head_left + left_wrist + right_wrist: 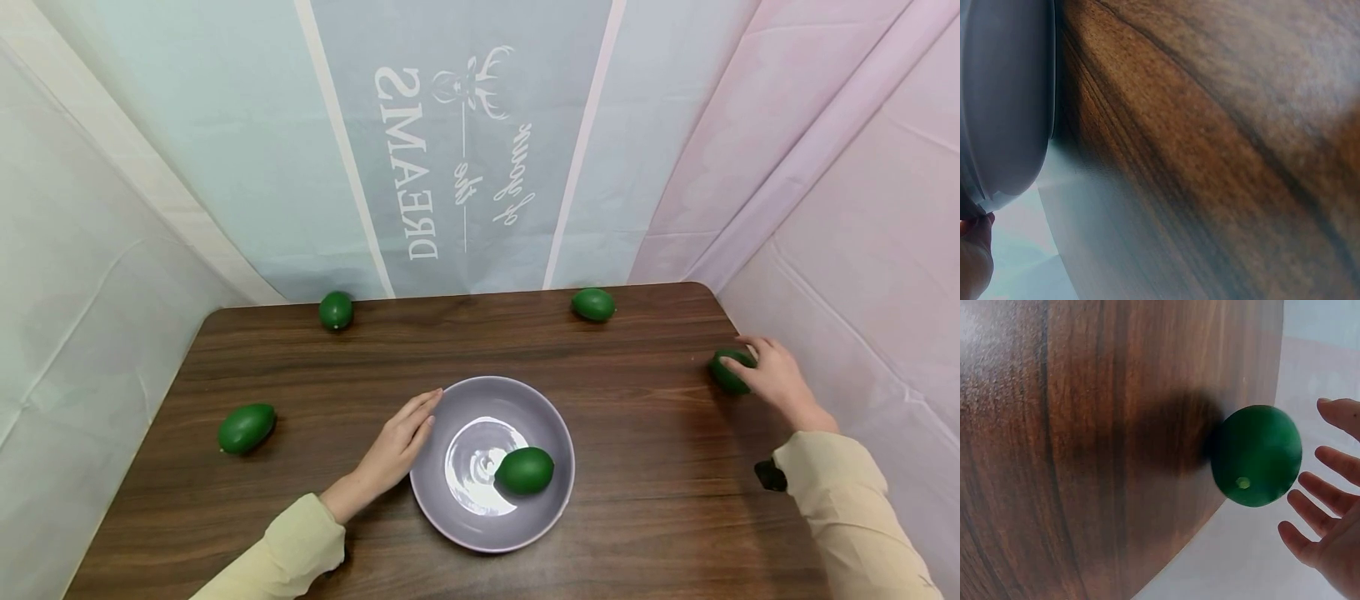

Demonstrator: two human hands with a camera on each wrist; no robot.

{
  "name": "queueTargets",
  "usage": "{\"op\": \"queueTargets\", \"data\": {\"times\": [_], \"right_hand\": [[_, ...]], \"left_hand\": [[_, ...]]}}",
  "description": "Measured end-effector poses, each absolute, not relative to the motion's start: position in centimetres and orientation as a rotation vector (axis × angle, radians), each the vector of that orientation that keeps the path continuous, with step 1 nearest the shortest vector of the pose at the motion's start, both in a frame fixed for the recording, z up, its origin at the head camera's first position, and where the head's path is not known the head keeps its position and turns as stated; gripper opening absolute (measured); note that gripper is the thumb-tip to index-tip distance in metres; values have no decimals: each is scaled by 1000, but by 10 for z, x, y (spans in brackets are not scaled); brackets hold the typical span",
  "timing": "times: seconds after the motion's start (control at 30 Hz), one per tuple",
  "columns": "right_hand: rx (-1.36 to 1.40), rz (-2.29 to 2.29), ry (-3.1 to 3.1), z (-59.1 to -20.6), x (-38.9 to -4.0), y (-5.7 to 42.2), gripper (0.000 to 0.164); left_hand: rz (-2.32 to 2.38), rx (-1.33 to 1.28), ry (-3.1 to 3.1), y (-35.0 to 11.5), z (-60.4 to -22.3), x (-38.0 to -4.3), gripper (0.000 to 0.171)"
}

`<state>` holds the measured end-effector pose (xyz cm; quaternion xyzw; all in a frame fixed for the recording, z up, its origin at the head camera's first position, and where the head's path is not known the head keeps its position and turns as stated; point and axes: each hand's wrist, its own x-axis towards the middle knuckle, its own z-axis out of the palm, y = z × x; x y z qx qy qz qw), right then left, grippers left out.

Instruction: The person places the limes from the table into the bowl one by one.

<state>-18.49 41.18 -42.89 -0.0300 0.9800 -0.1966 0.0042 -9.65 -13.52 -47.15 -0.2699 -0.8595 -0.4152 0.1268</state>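
Note:
At the table's right side, my right hand (780, 385) reaches over a green lime (724, 380), thumb and fingers spread about it. The right wrist view shows the lime (1257, 456) on the wood, the straight fingertips (1300, 500) beside it. My left hand (392, 450) lies with fingers extended at the left rim of a grey-purple bowl (450, 521). In the left wrist view, part of that hand (974, 259) meets the rim of the bowl (1007, 94). Inside the bowl, right of its middle, rests another green lime (527, 471).
More limes lie on the dark wooden table (637, 467): a left lime (247, 429), a back-left lime (336, 310) and a back-right lime (593, 305). Pale cloth walls (847, 217) stand along the table's back and sides.

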Motion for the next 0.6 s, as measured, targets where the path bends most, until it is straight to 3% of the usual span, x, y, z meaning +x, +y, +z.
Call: {"op": "queueTargets", "data": {"times": [0.6], "right_hand": [[-10,-661,3064,-445,-189,422,70]], "left_hand": [[-1198,-790,-2497,-135,-472,-96,36]]}}
